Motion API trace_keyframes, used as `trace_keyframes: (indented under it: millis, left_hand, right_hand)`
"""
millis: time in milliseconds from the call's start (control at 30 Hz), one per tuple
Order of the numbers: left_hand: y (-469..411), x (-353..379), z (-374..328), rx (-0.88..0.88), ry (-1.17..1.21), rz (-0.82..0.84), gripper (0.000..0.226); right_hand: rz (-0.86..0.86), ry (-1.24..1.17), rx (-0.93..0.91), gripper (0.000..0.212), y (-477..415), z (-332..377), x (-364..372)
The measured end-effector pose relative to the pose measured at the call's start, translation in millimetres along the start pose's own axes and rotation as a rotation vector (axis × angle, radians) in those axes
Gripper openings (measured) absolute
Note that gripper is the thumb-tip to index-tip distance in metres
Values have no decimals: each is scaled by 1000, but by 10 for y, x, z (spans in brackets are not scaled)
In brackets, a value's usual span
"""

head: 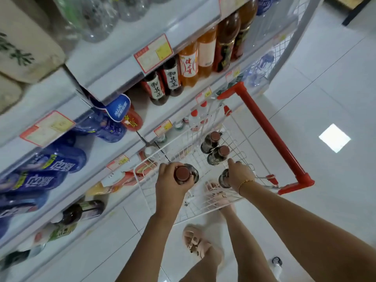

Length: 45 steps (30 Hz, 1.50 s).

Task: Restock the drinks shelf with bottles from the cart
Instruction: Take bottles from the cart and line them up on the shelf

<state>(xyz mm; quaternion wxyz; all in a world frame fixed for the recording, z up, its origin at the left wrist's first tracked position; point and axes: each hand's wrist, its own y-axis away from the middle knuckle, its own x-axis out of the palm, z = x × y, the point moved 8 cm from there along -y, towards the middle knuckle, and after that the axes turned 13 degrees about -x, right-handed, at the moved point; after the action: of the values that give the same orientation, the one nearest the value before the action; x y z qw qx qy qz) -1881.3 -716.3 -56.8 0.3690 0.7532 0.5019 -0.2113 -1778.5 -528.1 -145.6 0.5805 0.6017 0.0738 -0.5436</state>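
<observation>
White multi-tier metal shelving unit (114, 64) with red-and-yellow price tags: stands directly left of the cart, touching or almost touching its far corner. White wire-mesh shopping cart (191, 151) with a red plastic handle bar (270, 137): landmark item, on pale tiled floor (325, 88). Blue-labelled clear plastic bottles (61, 161): shelf tier left of the cart's near end. Tall orange drink bottles (189, 66) and dark bottles with white character labels (162, 86): shelf tier beyond the cart's far end. Left hand (171, 184): over the cart's near left corner, fingers curled round the neck of a dark round bottle with a brown cap (183, 174); whether that bottle rests on the mesh cannot be told. Right hand (241, 176): at the cart's near right side, below the handle bar, wrapped around a second dark bottle (223, 179), forefinger extended. Two more brown-capped dark bottles (210, 140) (218, 155): upright inside the cart, touching, mid-basket. Pink open sandals (195, 243): one at the cart's near edge, one seen through the mesh. Thin gold bracelet (245, 183): right wrist.
</observation>
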Motion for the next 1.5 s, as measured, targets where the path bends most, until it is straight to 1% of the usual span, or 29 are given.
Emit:
trace_keyframes:
  millis: [67, 133, 200, 300, 400, 500, 567, 633, 733, 800, 900, 967, 1067, 1133, 1200, 1267, 1333, 1500]
  left_hand:
    - [117, -282, -218, 32, 51, -22, 37]
    - [245, -539, -463, 58, 92, -29, 38]
    - [353, -844, -723, 86, 123, -79, 39]
    - [510, -1428, -1178, 159, 167, -214, 37]
    - [701, -2019, -1704, 255, 211, -299, 33]
    - [934, -2620, -2211, 346, 252, -403, 32]
    - [1138, -3046, -2517, 421, 268, -512, 36]
    - [1375, -3427, -2783, 518, 264, -624, 36]
    - [1689, -3846, -3089, 630, 189, -771, 39]
    - [1749, -4076, -3209, 655, 177, -859, 44]
    - [1586, -4292, -3292, 622, 220, -868, 36]
    - [1448, -4409, -3346, 581, 257, -866, 31]
    - [1261, -4639, -3457, 540, 277, -888, 28]
    - [1120, -4796, -3528, 520, 247, -877, 32]
    - [1002, -4863, -3586, 533, 190, -828, 38]
    - [958, -4855, -3639, 569, 131, -793, 38]
    - [955, -4844, -3657, 593, 116, -787, 35]
    - [941, -4789, -3569, 618, 199, -805, 36]
  right_hand:
    - [-22, 8, -75, 53, 180, 169, -337]
    - [-20, -9, -173, 49, 415, 347, -736]
    - [-32, -9, -308, 44, 701, 559, -1202]
    - [-149, 5, -532, 32, 1215, 931, -2035]
    - [-253, 62, -726, 34, 1713, 1286, -2845]
    - [-407, 75, -842, 32, 2192, 1517, -3603]
    - [-527, 55, -907, 29, 2551, 1617, -4053]
    - [-673, 34, -966, 30, 2925, 1687, -4470]
    - [-908, -13, -1048, 32, 3368, 1757, -5000]
    - [-1043, -37, -1100, 35, 3543, 1834, -5266]
    - [-1140, 7, -1160, 33, 3540, 2070, -5472]
    - [-1138, 46, -1154, 31, 3372, 2290, -5555]
    - [-1053, 83, -1121, 34, 3054, 2621, -5664]
    - [-1009, 121, -1131, 34, 2909, 2785, -5737]
    - [-984, 115, -1148, 34, 2798, 2881, -5825]
    - [-972, 24, -1162, 34, 2692, 2936, -5918]
    - [-994, -143, -1189, 35, 2602, 2992, -6005]
    - [-976, -530, -1255, 31, 2354, 3229, -6024]
